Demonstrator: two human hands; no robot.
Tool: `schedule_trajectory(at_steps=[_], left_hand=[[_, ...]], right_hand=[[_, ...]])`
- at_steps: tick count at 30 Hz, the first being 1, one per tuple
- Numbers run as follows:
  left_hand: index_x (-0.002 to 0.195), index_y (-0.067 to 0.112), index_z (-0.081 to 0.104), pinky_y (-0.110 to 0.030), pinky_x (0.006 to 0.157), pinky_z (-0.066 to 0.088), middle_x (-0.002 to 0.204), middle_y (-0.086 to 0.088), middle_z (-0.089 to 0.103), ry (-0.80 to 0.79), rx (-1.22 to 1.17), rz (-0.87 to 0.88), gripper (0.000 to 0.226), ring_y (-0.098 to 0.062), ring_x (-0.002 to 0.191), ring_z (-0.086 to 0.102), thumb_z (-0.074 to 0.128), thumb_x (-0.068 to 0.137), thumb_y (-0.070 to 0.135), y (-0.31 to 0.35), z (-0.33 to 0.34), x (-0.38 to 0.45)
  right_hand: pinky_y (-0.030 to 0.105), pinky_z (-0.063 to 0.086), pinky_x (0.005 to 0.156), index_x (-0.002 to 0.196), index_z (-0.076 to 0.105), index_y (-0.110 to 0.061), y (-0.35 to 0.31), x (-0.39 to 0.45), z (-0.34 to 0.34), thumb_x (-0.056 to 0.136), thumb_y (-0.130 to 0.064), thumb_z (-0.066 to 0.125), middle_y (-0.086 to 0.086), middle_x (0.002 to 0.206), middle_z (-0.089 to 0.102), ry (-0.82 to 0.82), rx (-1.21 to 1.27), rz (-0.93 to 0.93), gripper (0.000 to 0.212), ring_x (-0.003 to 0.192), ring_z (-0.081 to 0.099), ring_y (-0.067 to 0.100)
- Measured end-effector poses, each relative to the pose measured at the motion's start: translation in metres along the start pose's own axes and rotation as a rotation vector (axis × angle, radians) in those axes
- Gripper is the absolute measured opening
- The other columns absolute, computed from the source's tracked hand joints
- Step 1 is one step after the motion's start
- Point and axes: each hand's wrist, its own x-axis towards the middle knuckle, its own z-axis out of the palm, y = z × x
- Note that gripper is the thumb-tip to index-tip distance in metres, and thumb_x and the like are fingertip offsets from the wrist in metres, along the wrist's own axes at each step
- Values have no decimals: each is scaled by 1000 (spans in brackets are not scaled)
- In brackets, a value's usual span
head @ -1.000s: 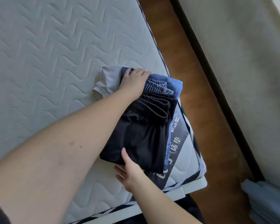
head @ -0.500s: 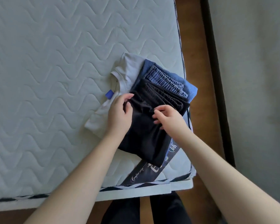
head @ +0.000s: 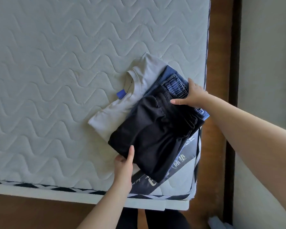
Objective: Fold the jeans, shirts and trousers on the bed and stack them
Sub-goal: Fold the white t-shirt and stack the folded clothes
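A stack of folded clothes lies near the bed's right front corner. Black trousers [head: 155, 134] are on top, blue jeans [head: 175, 85] under them, and a grey shirt [head: 122, 108] with a blue tag at the bottom, sticking out to the left. My left hand [head: 124, 164] holds the near corner of the black trousers, thumb on top and fingers tucked under. My right hand [head: 191, 95] grips the far right side of the stack at the waistbands, thumb lying on the black trousers and fingers around the jeans' edge.
The white quilted mattress [head: 56, 80] stretches left and back. A dark printed label [head: 180, 164] sits at its corner under the stack. Wooden floor [head: 218, 47] and a dark skirting strip run along the right, beside a pale wall.
Both hands left the middle of the black trousers. My left hand dropped to the near corner, my right hand moved out to the far right edge. The view shifted left and nearer.
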Motion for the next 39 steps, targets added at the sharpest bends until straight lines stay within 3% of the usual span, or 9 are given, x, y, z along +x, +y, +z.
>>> schedule_trajectory(at_steps=[5, 8, 15, 19, 23, 27, 32, 35, 39], left_hand=[[109, 37, 60, -38, 105, 46, 117, 16, 68, -122, -34, -90, 81, -10, 112, 62, 82, 42, 76, 4, 20, 10], [110, 35, 61, -36, 106, 44, 118, 16, 67, -159, -27, -100, 80, -8, 114, 61, 84, 44, 73, 5, 20, 13], [130, 13, 57, -43, 97, 50, 130, -6, 64, -492, -173, -94, 77, -22, 119, 62, 90, 63, 29, -9, -1, 6], [128, 15, 59, -40, 84, 56, 123, -4, 69, -420, -177, -89, 73, -21, 113, 66, 85, 63, 33, -6, 4, 4], [129, 21, 58, -39, 84, 55, 123, -1, 69, -359, -235, -56, 67, -21, 111, 66, 83, 68, 34, -1, 8, -1], [125, 27, 59, -40, 80, 55, 119, 2, 70, -318, -198, 11, 59, -20, 107, 69, 79, 70, 29, 18, 9, -9], [122, 24, 60, -27, 64, 57, 114, 4, 73, -305, -93, 112, 54, -15, 99, 71, 81, 73, 19, 56, -11, -19], [119, 22, 61, -22, 68, 56, 111, 4, 73, -322, -15, 165, 39, -13, 98, 71, 71, 83, 12, 80, -23, -26], [121, 18, 61, -17, 71, 55, 112, 3, 73, -355, 25, 252, 37, -13, 103, 69, 65, 86, 6, 118, -27, -39]], right_hand=[[48, 33, 112, 152, 22, -17, 0, 17, -1, 33, -89, 61, 12, 148, 33, -65, 0, 12, 144, 138, 34, 34], [41, 39, 101, 148, 28, -14, 2, 22, -5, 32, -87, 66, 11, 144, 42, -111, 69, 11, 142, 131, 43, 32], [37, 39, 95, 142, 37, -17, 7, 16, -15, 38, -99, 56, 5, 138, 52, -207, 95, -46, 133, 116, 51, 24], [42, 32, 113, 151, 17, -32, 5, -3, -22, 29, -99, 60, -2, 147, 45, -343, 129, -85, 146, 133, 45, 23], [43, 41, 105, 154, -5, -28, -4, -16, -3, 41, -79, 80, 10, 145, 48, -230, -4, -100, 150, 128, 50, 32], [37, 44, 94, 150, 16, -18, 1, -15, -2, 55, -56, 88, 10, 137, 54, -141, 59, -56, 125, 120, 54, 31], [35, 45, 92, 135, 41, -18, 7, -36, 4, 56, -56, 88, 2, 126, 59, -130, 214, -37, 100, 113, 57, 25], [40, 47, 99, 126, 49, -20, 18, -57, 13, 56, -53, 89, -2, 118, 64, -138, 372, -15, 87, 109, 60, 20], [37, 50, 92, 115, 53, -25, 26, -81, 14, 55, -53, 90, -9, 106, 66, -71, 523, -5, 76, 102, 63, 14]])
